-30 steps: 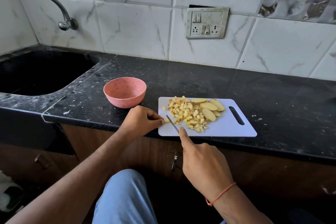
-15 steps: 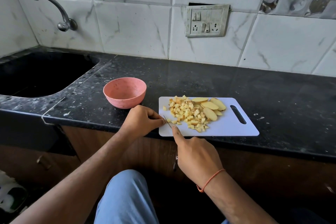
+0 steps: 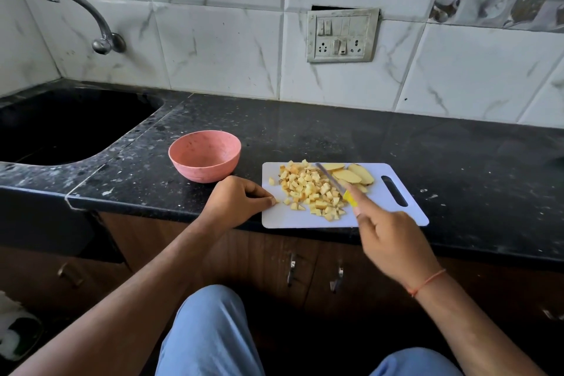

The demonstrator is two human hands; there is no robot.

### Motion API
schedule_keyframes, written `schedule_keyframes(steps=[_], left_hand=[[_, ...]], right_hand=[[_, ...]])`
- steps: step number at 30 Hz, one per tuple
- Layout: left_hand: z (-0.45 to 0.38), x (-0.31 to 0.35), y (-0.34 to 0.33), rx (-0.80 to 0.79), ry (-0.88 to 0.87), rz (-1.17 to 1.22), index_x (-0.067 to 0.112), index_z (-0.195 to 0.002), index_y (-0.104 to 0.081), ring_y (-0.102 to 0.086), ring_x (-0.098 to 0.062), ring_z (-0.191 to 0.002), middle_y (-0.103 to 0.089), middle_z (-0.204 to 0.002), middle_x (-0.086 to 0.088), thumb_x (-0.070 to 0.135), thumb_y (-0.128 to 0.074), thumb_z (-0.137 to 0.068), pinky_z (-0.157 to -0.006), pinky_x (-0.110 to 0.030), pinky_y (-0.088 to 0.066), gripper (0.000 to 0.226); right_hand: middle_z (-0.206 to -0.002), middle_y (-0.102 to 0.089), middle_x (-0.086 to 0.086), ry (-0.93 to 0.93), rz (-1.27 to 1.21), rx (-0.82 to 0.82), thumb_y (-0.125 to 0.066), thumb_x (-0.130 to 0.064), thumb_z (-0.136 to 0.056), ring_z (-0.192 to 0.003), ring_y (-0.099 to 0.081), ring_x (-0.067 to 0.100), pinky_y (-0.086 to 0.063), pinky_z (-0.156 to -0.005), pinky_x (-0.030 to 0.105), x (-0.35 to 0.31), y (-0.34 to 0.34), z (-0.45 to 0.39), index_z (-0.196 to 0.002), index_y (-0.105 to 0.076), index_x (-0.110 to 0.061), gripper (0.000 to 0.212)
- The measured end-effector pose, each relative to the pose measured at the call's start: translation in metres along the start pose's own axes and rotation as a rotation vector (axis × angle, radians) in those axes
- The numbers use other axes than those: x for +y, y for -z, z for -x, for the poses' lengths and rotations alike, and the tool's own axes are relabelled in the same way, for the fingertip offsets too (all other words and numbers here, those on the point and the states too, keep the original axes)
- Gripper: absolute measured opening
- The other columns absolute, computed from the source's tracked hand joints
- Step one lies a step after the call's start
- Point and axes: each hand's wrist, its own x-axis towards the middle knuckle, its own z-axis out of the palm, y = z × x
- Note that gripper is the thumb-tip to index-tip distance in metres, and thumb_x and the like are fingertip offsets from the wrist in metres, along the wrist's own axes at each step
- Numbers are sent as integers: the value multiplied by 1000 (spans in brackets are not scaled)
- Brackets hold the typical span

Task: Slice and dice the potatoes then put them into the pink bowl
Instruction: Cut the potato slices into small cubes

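- Right hand [image 3: 389, 241] grips a knife [image 3: 334, 181] by its yellow handle, forefinger laid along the top; the blade runs up and to the left, away from the person, over the board.
- Blade tip sits between the diced potato pile [image 3: 311, 192] on its left and the uncut potato slices [image 3: 351, 175] on its right. The slices lie just beyond the knife hand, long axes roughly across the board, overlapping each other.
- Left hand [image 3: 233, 201] rests at the left edge of the white cutting board [image 3: 406, 214], fingers curled, fingertips touching a stray cube; whether it pinches that cube cannot be told.
- Pink bowl [image 3: 204, 159] stands on the black counter [image 3: 335, 131] just beyond the left hand, beside the board's left end, nothing visible in it.
- Judgement: the slices are nearer the right hand; the left would have to cross the pile to steady them.
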Motion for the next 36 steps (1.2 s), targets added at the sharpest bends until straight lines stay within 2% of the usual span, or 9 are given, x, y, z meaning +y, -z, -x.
schedule_keyframes(steps=[6, 9, 11, 15, 20, 25, 29, 33, 36], left_hand=[[-8, -2, 1, 47, -56, -19, 32, -109, -78, -69, -1, -80, -75, -94, 17, 47, -95, -74, -66, -14, -53, 41], [-14, -1, 3, 16, -53, -76, 30, -134, -71, -68, 2, -88, -73, -113, 20, 52, -91, -77, -75, -16, -54, 65], [-18, 0, 2, 5, -71, -142, 33, -135, -71, -64, 0, -88, -70, -122, 17, 55, -87, -80, -73, -16, -49, 61], [-24, 3, -3, -38, -160, -171, 40, -123, -78, -62, 3, -87, -66, -115, 16, 48, -82, -89, -68, -9, -44, 36], [-31, 7, -6, -53, -216, -158, 37, -119, -80, -62, 9, -88, -68, -106, 18, 42, -82, -91, -71, -8, -43, 29], [-38, 11, -6, -29, -211, -156, 36, -105, -85, -66, 7, -90, -73, -98, 22, 31, -82, -92, -79, -14, -49, 14], [-46, 30, -5, 28, -234, -201, 33, -99, -83, -67, 10, -90, -76, -97, 26, 27, -70, -97, -82, -17, -55, 14], [-64, 64, -6, -21, -310, -214, 30, -108, -82, -62, 17, -81, -74, -96, 21, 28, -69, -99, -67, -1, -41, 16], [-79, 92, -19, -166, -361, -220, 27, -128, -77, -71, -2, -105, -77, -117, 12, 23, -70, -100, -85, -13, -52, 29]], right_hand=[[-59, -52, -1, -259, -223, 181, -50, -26, -107, -49, -40, 11, -43, -52, 36, 64, -2, -48, -150, -50, -46, 48], [-92, -65, -10, -360, -402, 193, -49, -31, -108, -72, -50, 4, -48, -74, 28, 84, -7, -62, -148, -53, -45, 42], [-103, -61, -16, -377, -417, 169, -50, -32, -108, -76, -53, 3, -47, -80, 28, 86, -9, -62, -147, -53, -47, 42], [-94, -73, -14, -398, -362, 110, -49, -38, -107, -64, -55, 4, -49, -63, 27, 85, -8, -59, -144, -53, -54, 40], [-85, -62, -17, -423, -409, 118, -51, -34, -107, -70, -55, 3, -45, -66, 22, 84, -6, -53, -142, -57, -49, 39], [-68, -57, -1, -427, -425, 139, -50, -31, -108, -53, -41, 7, -39, -54, 28, 79, -8, -41, -145, -56, -46, 41], [-81, -52, -21, -445, -504, 196, -50, -30, -108, -67, -47, -1, -43, -75, 25, 82, -9, -40, -146, -56, -41, 40], [-70, -52, -26, -490, -585, 236, -50, -28, -108, -63, -46, 1, -43, -69, 27, 86, -9, -40, -143, -58, -45, 40], [-57, -48, -21, -485, -634, 248, -49, -27, -109, -55, -38, 8, -37, -57, 27, 87, -8, -38, -143, -57, -46, 40]])
